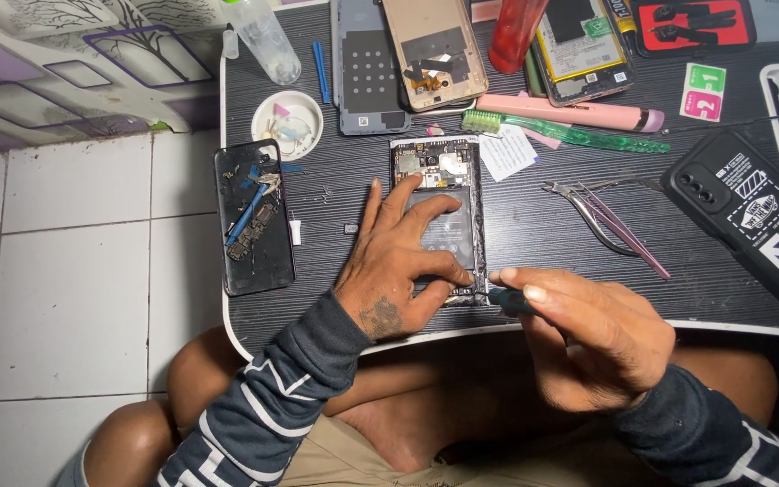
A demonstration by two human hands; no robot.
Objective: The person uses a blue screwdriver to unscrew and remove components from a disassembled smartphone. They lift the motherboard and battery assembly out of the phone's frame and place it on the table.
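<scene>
An opened smartphone (439,171) lies face down in the middle of the dark table (534,225), its circuit board and black battery exposed. My left hand (403,261) lies flat on it, fingers spread over the battery, thumb at the lower edge. My right hand (588,329) grips a small dark-handled screwdriver (508,299), whose tip points at the phone's lower right corner.
A black back cover (254,216) with blue tools and parts lies left. Nearby are a white dish (288,124), metal tweezers (610,221), a green toothbrush (570,135), a pink tool (579,113), other opened phones (435,50), a black case (759,216) and a red bottle (516,32).
</scene>
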